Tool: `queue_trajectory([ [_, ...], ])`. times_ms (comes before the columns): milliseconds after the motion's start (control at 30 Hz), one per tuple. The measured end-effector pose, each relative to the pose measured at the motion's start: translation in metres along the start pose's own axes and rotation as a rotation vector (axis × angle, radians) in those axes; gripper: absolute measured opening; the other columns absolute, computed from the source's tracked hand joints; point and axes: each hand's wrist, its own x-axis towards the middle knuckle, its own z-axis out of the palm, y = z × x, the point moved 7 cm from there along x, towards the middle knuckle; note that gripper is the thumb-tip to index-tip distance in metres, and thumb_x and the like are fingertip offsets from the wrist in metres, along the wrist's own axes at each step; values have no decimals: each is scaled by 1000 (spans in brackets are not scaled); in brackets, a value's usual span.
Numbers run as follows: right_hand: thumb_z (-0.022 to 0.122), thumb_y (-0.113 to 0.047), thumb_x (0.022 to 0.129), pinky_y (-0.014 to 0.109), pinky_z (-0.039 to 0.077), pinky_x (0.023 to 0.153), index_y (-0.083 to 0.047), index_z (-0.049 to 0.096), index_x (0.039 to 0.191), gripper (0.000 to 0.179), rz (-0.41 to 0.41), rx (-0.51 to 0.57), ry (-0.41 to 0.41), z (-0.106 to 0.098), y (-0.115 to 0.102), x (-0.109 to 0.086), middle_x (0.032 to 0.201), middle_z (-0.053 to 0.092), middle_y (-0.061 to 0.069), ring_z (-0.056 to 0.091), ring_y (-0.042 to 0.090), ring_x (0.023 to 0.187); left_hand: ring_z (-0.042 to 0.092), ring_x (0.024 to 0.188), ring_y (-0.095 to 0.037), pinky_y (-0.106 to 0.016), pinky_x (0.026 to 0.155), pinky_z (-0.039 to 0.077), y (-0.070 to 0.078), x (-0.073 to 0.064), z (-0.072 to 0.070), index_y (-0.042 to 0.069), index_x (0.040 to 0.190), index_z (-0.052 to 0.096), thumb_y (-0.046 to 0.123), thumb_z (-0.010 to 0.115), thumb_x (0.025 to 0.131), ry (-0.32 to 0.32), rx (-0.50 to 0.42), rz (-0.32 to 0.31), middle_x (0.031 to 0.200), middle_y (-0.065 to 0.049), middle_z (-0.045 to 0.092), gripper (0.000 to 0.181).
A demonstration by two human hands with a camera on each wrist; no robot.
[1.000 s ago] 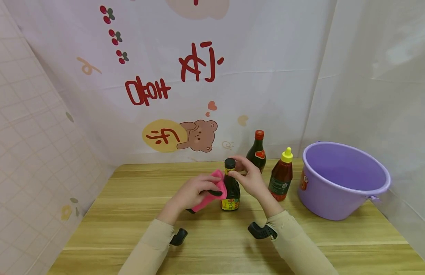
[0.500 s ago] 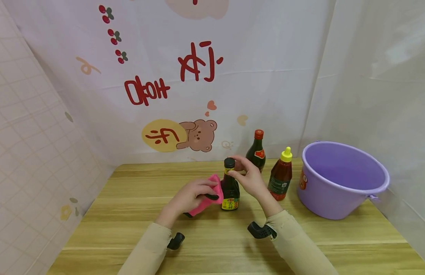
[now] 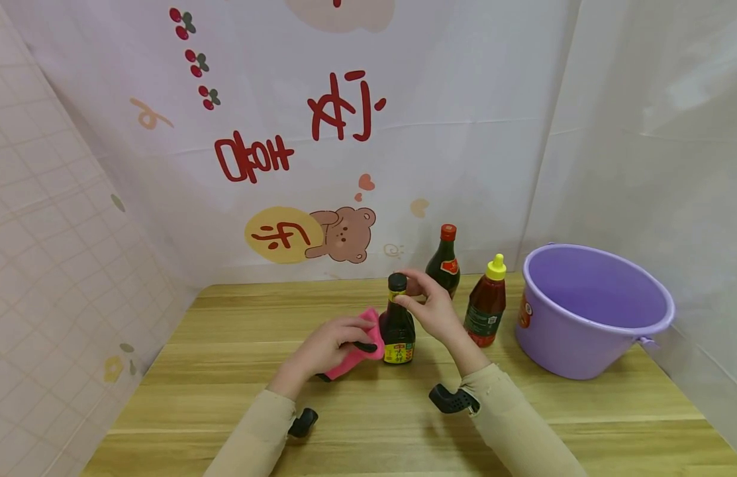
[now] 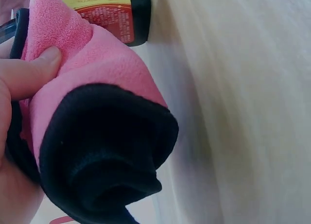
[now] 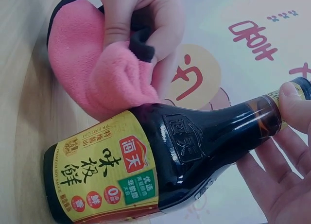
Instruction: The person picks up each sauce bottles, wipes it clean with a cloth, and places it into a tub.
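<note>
A dark soy sauce bottle point(image 3: 397, 328) with a yellow label and black cap stands upright on the wooden table. Around its neck my right hand point(image 3: 430, 306) curls, thumb in front, as the right wrist view also shows on the bottle point(image 5: 194, 141). My left hand point(image 3: 329, 346) pinches a folded pink cloth point(image 3: 352, 358) with black edging. In the right wrist view the cloth point(image 5: 82, 54) touches the side of the bottle. The left wrist view shows my thumb pressed on the cloth point(image 4: 107, 59), its black underside curling outward.
Behind my right hand stands a dark bottle point(image 3: 445, 262) with a red cap. A red sauce bottle point(image 3: 486, 308) with a yellow nozzle is right of it. Farther right sits a purple bucket point(image 3: 577, 351). A printed white curtain point(image 3: 463, 165) hangs behind the table.
My left hand and the cloth have shifted slightly left and downward along the bottle's side. My right hand keeps its hold on the neck, and the bottle stays in nearly the same place.
</note>
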Motion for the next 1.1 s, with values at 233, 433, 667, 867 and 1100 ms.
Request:
queue_trajectory([
  [233, 74, -8, 89, 48, 56, 82, -12, 61, 132, 46, -5, -1, -4, 0, 6, 0, 98, 69, 10, 66, 26, 91, 60, 118, -25, -42, 102, 47, -3, -4, 12, 16, 103, 77, -14, 70, 81, -51, 30, -26, 125, -9, 66, 37],
  [433, 74, -9, 88, 44, 56, 80, -14, 61, 132, 46, -13, -9, -6, 0, 7, 1, 98, 69, 7, 66, 23, 91, 61, 117, -23, -41, 102, 47, -5, -4, 20, 16, 104, 77, -12, 69, 83, -121, 63, -58, 124, -8, 66, 36],
  [667, 74, -9, 88, 41, 56, 81, -11, 60, 133, 47, -37, -5, -3, 1, 5, 0, 100, 69, 6, 66, 21, 92, 62, 115, -20, -38, 102, 48, -7, -1, 25, 18, 103, 78, -12, 68, 83, -162, 103, -89, 122, -5, 67, 38],
  [867, 72, -10, 91, 42, 57, 82, -9, 57, 136, 48, -47, -10, 0, 3, 2, -2, 106, 67, 8, 66, 23, 96, 63, 111, -18, -34, 100, 49, -3, 2, 26, 17, 101, 78, -13, 68, 82, -180, 129, -70, 117, -4, 68, 37],
  [1100, 73, -9, 90, 50, 55, 89, -10, 53, 140, 54, -7, 9, -3, 7, 1, -6, 115, 62, 11, 62, 28, 104, 65, 97, -14, -30, 92, 52, 2, 3, 27, 15, 98, 77, -6, 73, 84, -171, 161, -12, 105, 0, 70, 25],
])
